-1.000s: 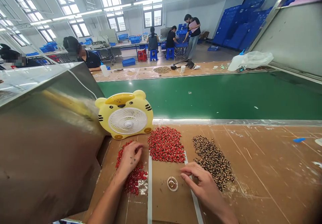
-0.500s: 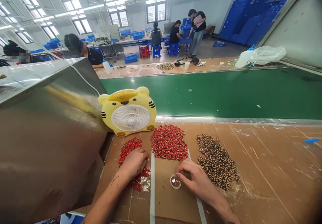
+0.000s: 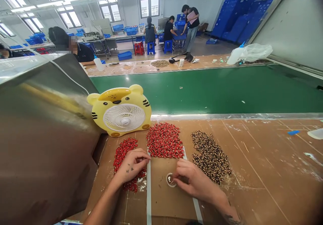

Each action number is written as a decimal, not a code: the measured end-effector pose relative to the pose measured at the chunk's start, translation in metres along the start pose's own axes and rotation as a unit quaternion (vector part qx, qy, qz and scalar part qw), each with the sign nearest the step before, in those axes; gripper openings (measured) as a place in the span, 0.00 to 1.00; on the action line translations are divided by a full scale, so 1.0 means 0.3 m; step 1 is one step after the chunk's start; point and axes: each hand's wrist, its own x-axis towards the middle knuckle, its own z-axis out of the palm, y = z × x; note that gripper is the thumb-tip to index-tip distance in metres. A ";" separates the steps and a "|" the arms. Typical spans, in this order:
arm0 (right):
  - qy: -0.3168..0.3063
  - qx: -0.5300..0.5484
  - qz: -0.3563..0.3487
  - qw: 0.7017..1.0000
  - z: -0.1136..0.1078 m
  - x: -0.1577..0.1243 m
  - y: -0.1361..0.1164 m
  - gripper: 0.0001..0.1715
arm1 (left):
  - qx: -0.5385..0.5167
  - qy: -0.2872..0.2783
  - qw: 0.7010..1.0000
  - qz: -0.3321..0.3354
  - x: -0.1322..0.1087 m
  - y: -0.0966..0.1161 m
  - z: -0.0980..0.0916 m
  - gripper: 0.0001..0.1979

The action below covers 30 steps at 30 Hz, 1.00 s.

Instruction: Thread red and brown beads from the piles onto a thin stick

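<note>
My left hand (image 3: 131, 166) rests curled over a loose pile of small red pieces (image 3: 121, 155) on the brown cardboard sheet (image 3: 171, 201). Some of that pile is hidden under the hand. My right hand (image 3: 194, 178) is at a small round clear dish (image 3: 171, 180), with its fingertips at the rim. A larger heap of red pieces (image 3: 165, 140) lies above the hands, and a heap of tan-and-black pieces (image 3: 210, 157) lies right of my right hand. The pieces are too small to identify.
A yellow tiger-shaped fan (image 3: 119, 112) stands behind the red heaps, beside a stainless steel hood (image 3: 42, 124). A green conveyor belt (image 3: 202, 90) runs beyond the bench. Several people work past it, near stacked blue crates (image 3: 239, 23).
My right hand has moved left, from beside the dish to its rim. My left hand has shifted slightly on the red pile. The whole view has tilted and moved slightly.
</note>
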 end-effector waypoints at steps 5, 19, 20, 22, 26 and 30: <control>0.000 -0.033 -0.041 0.999 0.021 -0.007 0.001 0.08 | -0.312 0.018 0.947 -0.073 0.020 -0.018 0.101 0.07; 0.014 -0.093 -0.046 0.994 0.048 0.000 0.002 0.14 | -0.526 0.056 0.841 -0.115 0.011 -0.043 0.154 0.12; 0.008 -0.096 -0.048 0.994 0.048 0.003 -0.001 0.14 | -0.522 0.060 0.842 -0.121 0.010 -0.042 0.155 0.12; 0.004 -0.102 -0.041 0.994 0.044 0.009 -0.006 0.15 | -0.519 0.061 0.842 -0.134 0.010 -0.040 0.159 0.12; -0.008 -0.057 -0.026 0.998 0.010 0.005 -0.011 0.14 | -0.517 0.056 0.840 -0.152 0.009 -0.036 0.172 0.14; 0.097 0.045 -0.023 0.994 -0.033 -0.011 -0.017 0.11 | -0.505 0.046 0.849 -0.150 0.006 -0.042 0.186 0.13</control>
